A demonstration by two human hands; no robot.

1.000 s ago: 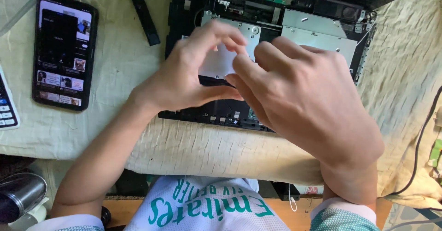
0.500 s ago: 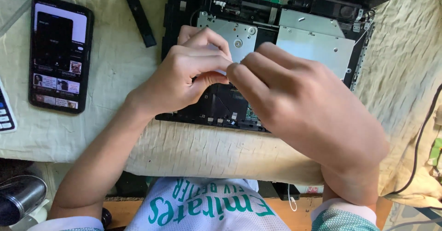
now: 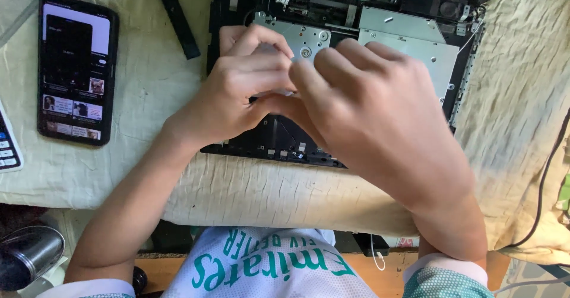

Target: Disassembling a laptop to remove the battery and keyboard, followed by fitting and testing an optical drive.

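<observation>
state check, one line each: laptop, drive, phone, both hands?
Laptop: cover off, internals exposed.
Silver drive: seated in the chassis.
Phone: face up, screen lit.
Left hand: fingers curled, pinching; object hidden.
Right hand: fingertips meeting the left hand's.

Opened laptop chassis [image 3: 279, 140]: black, with silver metal plates [image 3: 409, 43]. Cloth [image 3: 136, 96]: pale cream, crinkled. Phone [image 3: 76, 69]: black. Strip [image 3: 176, 16]: black. Shirt [image 3: 267, 265]: white with teal lettering.
</observation>
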